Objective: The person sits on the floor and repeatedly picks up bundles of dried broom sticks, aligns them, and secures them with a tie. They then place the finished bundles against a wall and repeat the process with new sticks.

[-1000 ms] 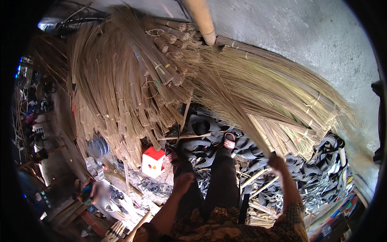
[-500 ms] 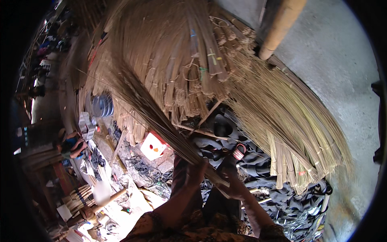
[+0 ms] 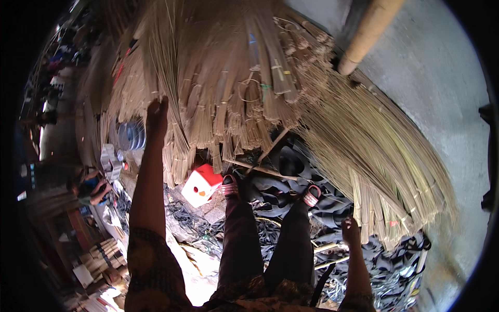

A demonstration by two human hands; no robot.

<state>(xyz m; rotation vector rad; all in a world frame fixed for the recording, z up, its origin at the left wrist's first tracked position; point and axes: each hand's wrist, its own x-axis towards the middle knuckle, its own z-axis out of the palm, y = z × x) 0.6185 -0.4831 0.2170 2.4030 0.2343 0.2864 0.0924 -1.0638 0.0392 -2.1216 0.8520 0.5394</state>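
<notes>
My left hand (image 3: 156, 113) reaches far forward, its fingers into the hanging ends of the straw bundles (image 3: 223, 78) piled ahead; whether it grips any stems I cannot tell. My right hand (image 3: 350, 230) is low at the right, fingers closed at the lower ends of a fan of long thin reeds (image 3: 374, 151) that spreads to the right. My legs in dark trousers stretch forward, feet in pink sandals (image 3: 312, 195) resting on dark scraps.
A small red and white box (image 3: 201, 184) lies by my left foot. Black rubber strips (image 3: 280, 171) cover the ground. A thick bamboo pole (image 3: 366, 34) leans at the top. Another person (image 3: 93, 187) sits at the left among stacked wood pieces.
My left arm has swung up from near my lap to the straw bundles. My right hand dropped lower right, to the reed ends. The view shifted.
</notes>
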